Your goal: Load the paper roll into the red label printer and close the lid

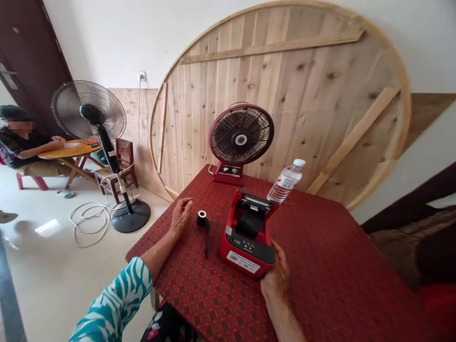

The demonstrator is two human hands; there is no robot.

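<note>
The fingers of the right hand (280, 271) wrap the near right side of a red-and-black, open-topped label printer (246, 243) at lower centre; those of the left hand (180, 217) curl loosely, free, just left of a black ribbon roll (201, 221). Farther up the red bench (320, 247) stand a water bottle (287, 182) and a fan (242, 137).

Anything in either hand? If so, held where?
Right hand holds the red printer at its near right corner. Left hand appears to hold nothing; it is near the black roll, not touching it.
</note>
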